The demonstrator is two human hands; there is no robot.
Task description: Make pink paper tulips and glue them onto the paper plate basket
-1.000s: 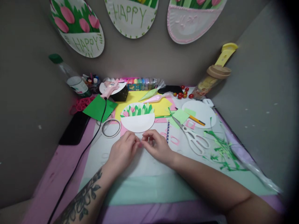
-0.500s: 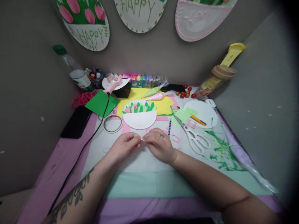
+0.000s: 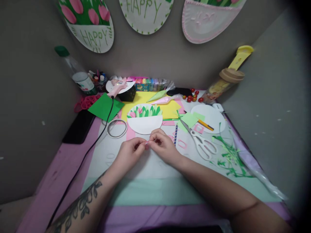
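Note:
A small pink paper piece is pinched between the fingertips of both hands, low over the white work sheet; its shape is mostly hidden. My left hand is closed on it from the left, thumb against forefinger. From the other side my right hand grips it with thumb and fingers, the fingers curled. Just beyond the hands lies a white half-plate pocket with green paper leaves and a few pink paper tulips standing out of it.
White-handled scissors, a dotted pencil and green paper scraps lie right. At left are tape rolls, a black phone and a pink glue gun, its cord running forward. Piping bags lie behind.
My right hand has turned, its fingers now more curled and its knuckles higher. My left hand has rolled slightly at the wrist, and the pink piece stays between the fingertips.

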